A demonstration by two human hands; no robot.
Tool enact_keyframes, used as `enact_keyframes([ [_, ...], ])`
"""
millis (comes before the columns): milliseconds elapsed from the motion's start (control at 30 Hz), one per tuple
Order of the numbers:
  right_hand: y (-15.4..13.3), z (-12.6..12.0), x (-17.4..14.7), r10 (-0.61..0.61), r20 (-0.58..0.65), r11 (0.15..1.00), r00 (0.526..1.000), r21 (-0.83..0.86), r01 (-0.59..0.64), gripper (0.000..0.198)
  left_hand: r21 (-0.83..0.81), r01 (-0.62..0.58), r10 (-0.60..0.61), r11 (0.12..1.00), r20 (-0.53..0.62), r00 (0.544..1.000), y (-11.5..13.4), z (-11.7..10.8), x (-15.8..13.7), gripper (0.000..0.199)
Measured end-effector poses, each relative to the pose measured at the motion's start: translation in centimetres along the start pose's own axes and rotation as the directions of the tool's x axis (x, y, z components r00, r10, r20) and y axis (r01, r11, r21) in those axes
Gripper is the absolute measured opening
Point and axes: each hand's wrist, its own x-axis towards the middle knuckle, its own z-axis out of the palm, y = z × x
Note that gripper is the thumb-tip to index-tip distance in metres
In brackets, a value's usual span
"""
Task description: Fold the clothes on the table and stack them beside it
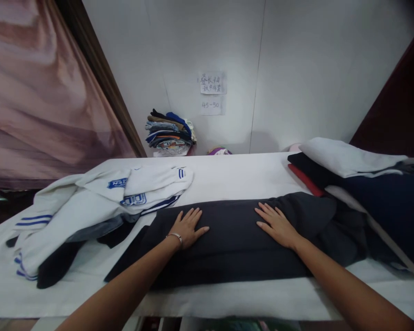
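Both left hand (pixel 186 228) and right hand (pixel 276 224) are rested flat, fingers spread, nothing gripped | charcoal garment (pixel 231 243) is laid right of white stripe-cuffed top (pixel 86 207) | smoothing is best done outward, evenly

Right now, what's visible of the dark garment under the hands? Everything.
The dark garment is plain charcoal to near-black, apparently soft, matte cloth. It lies lengthwise left to right on the white-covered table. Its middle is a broad, mostly flat band with faint creases; the right end is rumpled and bunched, and a darker corner points out at the near left. The left hand and right hand rest on it, fingers spread. I can't tell what type of garment it is.
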Motion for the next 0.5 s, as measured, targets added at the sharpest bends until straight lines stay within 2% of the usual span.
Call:
enact_keyframes([
  [133,-0.5,-0.2,0.3,0.020,-0.007,0.997,1.000,0.081,-0.019,0.059,0.010,0.029,-0.029,1.000,-0.001,1.000,-0.7,-0.3,0.3,0.077],
  [233,-0.8,-1.5,-0.5,0.031,-0.026,0.981,0.999,0.194,-0.026,0.056,0.024,0.038,-0.038,0.999,-0.002,0.999,-0.6,-0.2,0.6,0.077],
  [267,-0.6,-2.2,-1.2,0.033,-0.061,0.976,0.998,0.217,-0.019,0.053,0.031,0.042,-0.042,0.999,-0.003,0.999,-0.6,-0.2,0.6,0.077],
  [333,0.3,-3.9,-3.6,0.080,-0.216,0.972,0.973,0.232,-0.028,0.046,0.041,0.054,-0.054,0.998,0.006,0.999,-0.6,-0.3,0.6,0.078],
  [367,1.1,-4.7,-5.1,0.136,-0.321,0.970,0.937,0.237,-0.059,0.043,0.043,0.064,-0.065,0.997,0.020,0.998,-0.6,-0.5,0.6,0.079],
  [400,2.0,-5.4,-6.9,0.214,-0.428,0.961,0.878,0.253,-0.111,0.041,0.042,0.073,-0.075,0.996,0.038,0.996,-0.6,-0.8,0.7,0.080],
  [433,3.0,-5.9,-8.9,0.307,-0.512,0.941,0.802,0.289,-0.176,0.041,0.041,0.081,-0.083,0.996,0.051,0.995,-0.7,-1.2,0.9,0.081],
  [500,4.9,-6.2,-12.6,0.509,-0.587,0.857,0.629,0.410,-0.311,0.046,0.036,0.083,-0.084,0.996,0.040,0.996,-0.7,-2.1,1.6,0.082],
])
